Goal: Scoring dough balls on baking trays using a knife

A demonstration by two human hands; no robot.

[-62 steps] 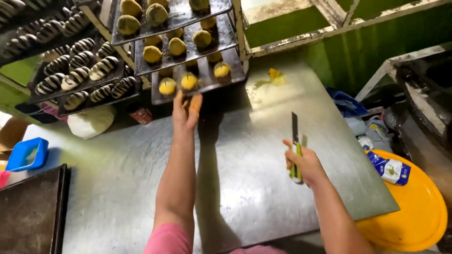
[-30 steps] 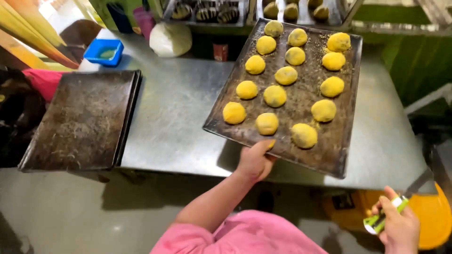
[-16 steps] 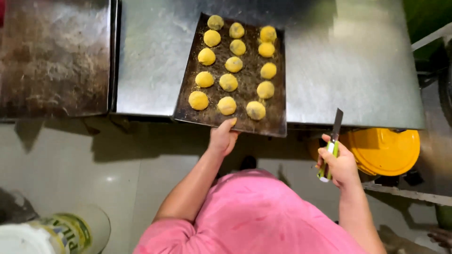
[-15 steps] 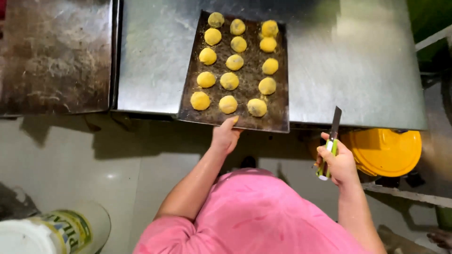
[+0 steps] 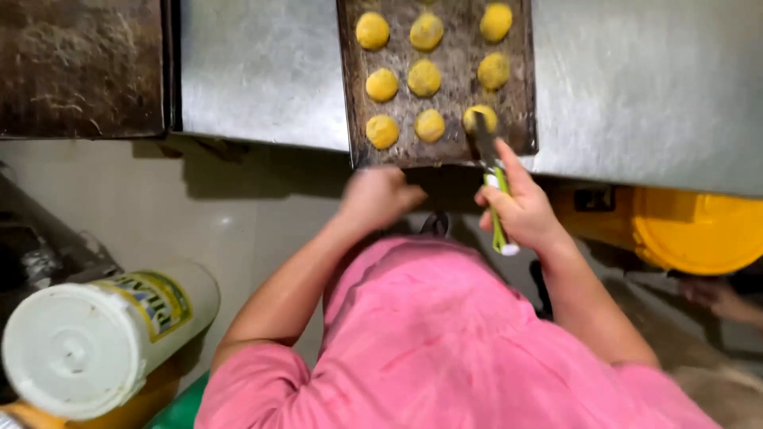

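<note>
A dark baking tray lies on the steel table, its near edge at the table's front. Several round yellow dough balls sit on it in rows. My left hand is just below the tray's near edge, fingers curled, blurred; whether it touches the tray I cannot tell. My right hand holds a green-handled knife, its dark blade reaching over the tray's near right corner onto the nearest right dough ball. A pink shirt fills the lower view.
A second dark empty tray rests at the left of the table. A white cylindrical container stands on the floor at lower left. A yellow bucket lid sits under the table at right.
The view has closed in on the tray's near edge. My right hand brought the knife from beside my body up to the tray's near right corner. My left hand dropped off the tray edge.
</note>
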